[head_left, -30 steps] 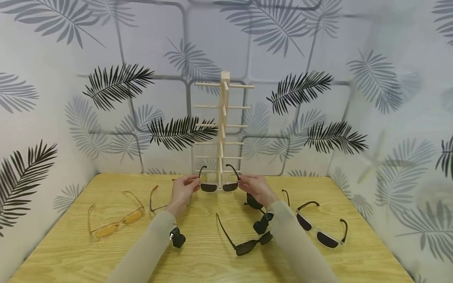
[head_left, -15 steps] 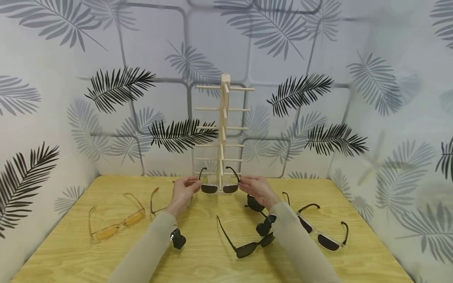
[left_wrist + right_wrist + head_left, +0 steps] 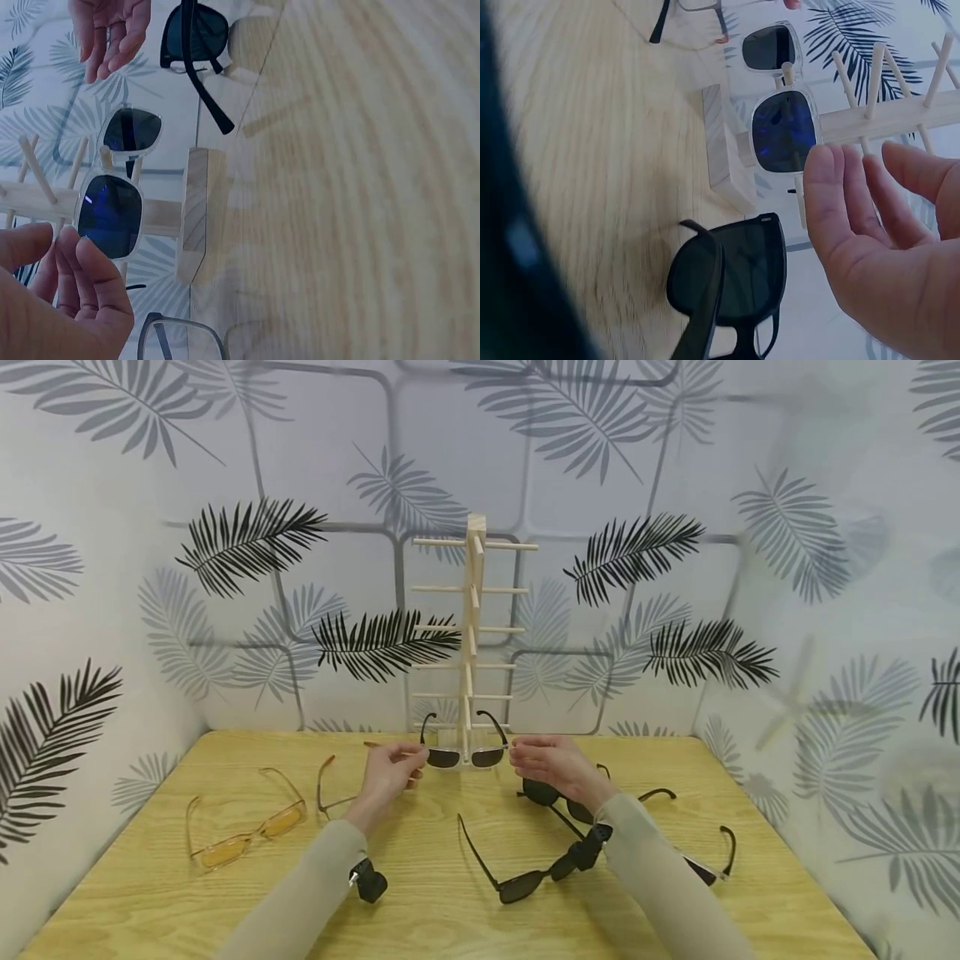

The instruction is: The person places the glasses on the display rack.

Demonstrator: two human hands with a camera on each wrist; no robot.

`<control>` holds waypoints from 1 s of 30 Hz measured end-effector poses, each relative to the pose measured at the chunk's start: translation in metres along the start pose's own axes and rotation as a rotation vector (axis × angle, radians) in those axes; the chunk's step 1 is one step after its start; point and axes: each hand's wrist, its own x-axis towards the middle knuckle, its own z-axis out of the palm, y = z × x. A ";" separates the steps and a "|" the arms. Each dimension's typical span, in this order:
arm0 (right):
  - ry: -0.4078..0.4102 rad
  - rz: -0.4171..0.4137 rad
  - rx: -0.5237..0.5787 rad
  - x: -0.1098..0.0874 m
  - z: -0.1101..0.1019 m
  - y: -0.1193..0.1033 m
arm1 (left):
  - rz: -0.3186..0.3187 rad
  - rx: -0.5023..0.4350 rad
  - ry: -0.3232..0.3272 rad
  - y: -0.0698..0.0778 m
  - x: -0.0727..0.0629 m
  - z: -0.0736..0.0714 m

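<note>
Clear-framed sunglasses (image 3: pixel 444 758) with dark lenses sit low on the wooden display stand (image 3: pixel 472 635), their temples up and back past its lowest pegs. My left hand (image 3: pixel 390 774) pinches their left outer edge between thumb and fingertips; in the left wrist view the fingers (image 3: pixel 90 277) meet beside the near lens. On the other side my right hand (image 3: pixel 558 766) is just off the right edge, fingers extended and nothing held. The right wrist view shows these fingers (image 3: pixel 832 195) beside the lens (image 3: pixel 784 131), thumb apart.
Orange-lensed glasses (image 3: pixel 251 837) lie left on the wooden table (image 3: pixel 420 910), with thin-framed glasses (image 3: pixel 330 806) near my left hand. Black sunglasses (image 3: pixel 521 887) lie in front, another dark pair (image 3: pixel 540 789) under my right hand. Clear-framed sunglasses (image 3: pixel 701 867) are partly behind my right sleeve.
My right hand has let go of the sunglasses and moved slightly right, its fingers straightening. The left hand has shifted only a little at its edge. The sunglasses have stayed in place.
</note>
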 end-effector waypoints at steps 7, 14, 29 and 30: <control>-0.134 -0.001 -0.160 -0.017 -0.012 0.001 | -0.047 0.037 -0.108 -0.005 -0.015 0.002; -0.227 0.030 -0.250 -0.027 -0.029 -0.001 | -0.058 0.052 -0.184 -0.006 -0.024 0.000; -0.394 0.086 -0.514 -0.049 -0.061 0.000 | -0.122 0.070 -0.496 -0.014 -0.048 0.001; -0.401 0.089 -0.521 -0.051 -0.063 0.000 | -0.124 0.076 -0.520 -0.015 -0.049 0.001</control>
